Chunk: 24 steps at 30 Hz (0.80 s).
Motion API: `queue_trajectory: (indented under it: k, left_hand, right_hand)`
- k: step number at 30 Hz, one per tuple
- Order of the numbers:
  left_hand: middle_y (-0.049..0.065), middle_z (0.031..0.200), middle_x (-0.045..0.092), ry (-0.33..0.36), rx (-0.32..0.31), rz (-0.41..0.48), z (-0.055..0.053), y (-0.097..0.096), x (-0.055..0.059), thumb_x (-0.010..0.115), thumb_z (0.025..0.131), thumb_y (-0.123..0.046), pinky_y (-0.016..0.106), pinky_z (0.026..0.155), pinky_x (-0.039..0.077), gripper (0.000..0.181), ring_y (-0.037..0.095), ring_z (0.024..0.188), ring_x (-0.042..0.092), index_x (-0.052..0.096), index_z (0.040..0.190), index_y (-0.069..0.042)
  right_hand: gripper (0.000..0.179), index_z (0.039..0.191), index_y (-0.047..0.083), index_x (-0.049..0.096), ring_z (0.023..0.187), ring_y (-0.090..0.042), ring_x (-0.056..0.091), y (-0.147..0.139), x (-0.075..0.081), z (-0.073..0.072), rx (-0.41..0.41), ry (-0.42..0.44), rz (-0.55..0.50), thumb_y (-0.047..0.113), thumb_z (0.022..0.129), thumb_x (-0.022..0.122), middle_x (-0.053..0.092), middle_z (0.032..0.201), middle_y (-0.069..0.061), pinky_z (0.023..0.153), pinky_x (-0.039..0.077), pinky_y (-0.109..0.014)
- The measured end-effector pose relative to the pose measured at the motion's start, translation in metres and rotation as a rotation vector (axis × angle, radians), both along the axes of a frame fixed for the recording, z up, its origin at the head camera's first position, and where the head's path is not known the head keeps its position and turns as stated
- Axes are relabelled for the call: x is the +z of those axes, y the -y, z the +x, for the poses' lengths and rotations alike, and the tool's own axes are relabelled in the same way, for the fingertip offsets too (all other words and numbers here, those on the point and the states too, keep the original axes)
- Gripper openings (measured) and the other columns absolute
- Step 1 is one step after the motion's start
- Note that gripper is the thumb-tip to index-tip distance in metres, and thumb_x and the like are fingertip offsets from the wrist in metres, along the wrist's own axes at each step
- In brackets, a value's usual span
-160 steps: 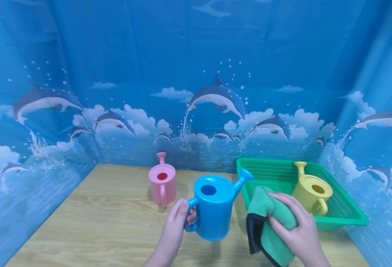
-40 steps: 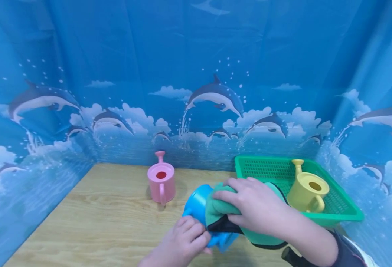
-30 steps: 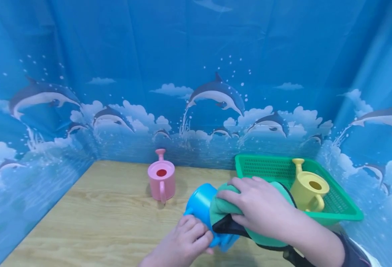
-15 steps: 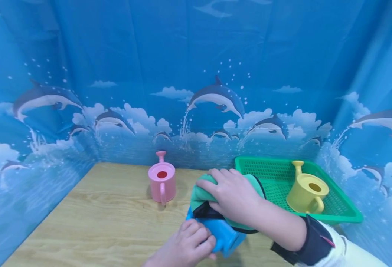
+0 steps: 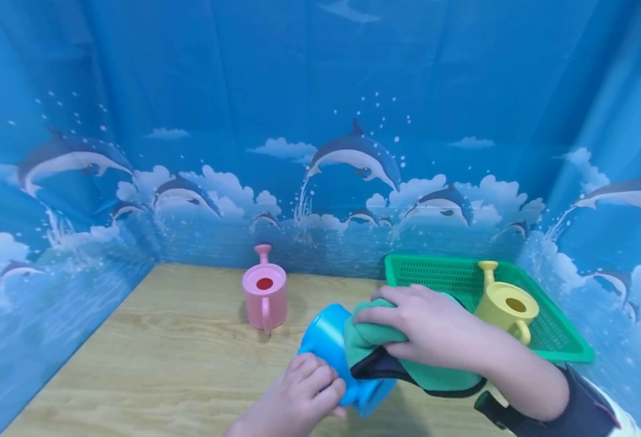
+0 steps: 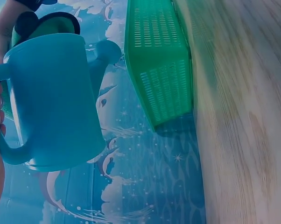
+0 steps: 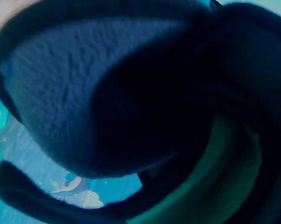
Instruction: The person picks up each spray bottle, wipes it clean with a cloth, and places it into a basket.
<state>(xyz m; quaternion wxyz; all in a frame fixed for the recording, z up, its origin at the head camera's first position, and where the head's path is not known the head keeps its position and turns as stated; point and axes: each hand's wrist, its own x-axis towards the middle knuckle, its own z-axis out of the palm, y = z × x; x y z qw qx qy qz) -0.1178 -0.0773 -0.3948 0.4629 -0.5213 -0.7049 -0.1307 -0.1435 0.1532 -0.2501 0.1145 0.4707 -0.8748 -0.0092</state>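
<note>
A blue watering can (image 5: 325, 332) is held tilted above the table, its body partly covered by cloth. My left hand (image 5: 303, 391) grips its handle; in the left wrist view the blue can (image 6: 56, 102) shows its side, with fingers curled through the handle. My right hand (image 5: 430, 328) holds a bunched green cloth (image 5: 372, 331) with black edging against the can's side. The right wrist view is mostly filled by the dark folds of the cloth (image 7: 61, 93), hiding the fingers there.
A pink watering can (image 5: 266, 300) stands upright on the wooden table (image 5: 162, 352) toward the back. At right, a green plastic basket (image 5: 435, 276) holds a yellow watering can (image 5: 501, 309). A dolphin-printed blue curtain (image 5: 277, 182) encloses the back and sides.
The blue can went from upright to tilted, and the cloth was brought onto it. Over the last second my right hand rubbed the cloth left, then back right along the can.
</note>
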Motion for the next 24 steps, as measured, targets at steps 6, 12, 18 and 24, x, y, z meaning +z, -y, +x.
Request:
queue_trajectory:
  k: [6, 12, 18, 24]
  left_hand:
    - [-0.005, 0.081, 0.047, -0.009, -0.022, -0.007, -0.002, 0.000, 0.001, 0.039, 0.104, -0.036, 0.020, 0.079, 0.034, 0.034, 0.008, 0.081, 0.045, 0.062, 0.093, -0.013]
    - [-0.005, 0.083, 0.050, -0.100, -0.021, -0.037, 0.000, -0.001, 0.000, 0.039, 0.105, -0.035, 0.022, 0.079, 0.034, 0.034, 0.009, 0.081, 0.046, 0.061, 0.094, -0.013]
    - [-0.006, 0.083, 0.048, -0.026, -0.034, -0.054, 0.004, -0.002, 0.001, 0.040, 0.104, -0.035, 0.021, 0.081, 0.034, 0.031, 0.009, 0.082, 0.044, 0.061, 0.094, -0.014]
    - [-0.005, 0.082, 0.049, -0.123, -0.037, -0.040, 0.001, -0.001, 0.006, 0.038, 0.105, -0.033, 0.022, 0.079, 0.034, 0.033, 0.010, 0.081, 0.045, 0.060, 0.091, -0.013]
  right_hand:
    - [0.044, 0.122, 0.030, 0.063, 0.090, -0.010, 0.059, 0.005, -0.005, -0.007, -0.005, 0.009, -0.055, 0.021, 0.081, 0.075, 0.062, 0.108, 0.006, 0.076, 0.049, -0.037]
    - [0.043, 0.126, 0.030, 0.061, 0.095, -0.015, 0.062, 0.022, -0.014, -0.019, -0.041, 0.082, -0.066, 0.023, 0.084, 0.073, 0.063, 0.113, 0.001, 0.077, 0.050, -0.037]
    - [0.042, 0.127, 0.027, 0.060, 0.093, -0.016, 0.062, 0.034, -0.011, -0.034, -0.061, 0.147, -0.081, 0.024, 0.086, 0.072, 0.062, 0.114, 0.001, 0.075, 0.051, -0.034]
    - [0.041, 0.128, 0.027, 0.058, 0.097, -0.017, 0.061, 0.034, -0.006, -0.034, -0.057, 0.181, -0.059, 0.024, 0.089, 0.070, 0.061, 0.116, 0.000, 0.080, 0.051, -0.038]
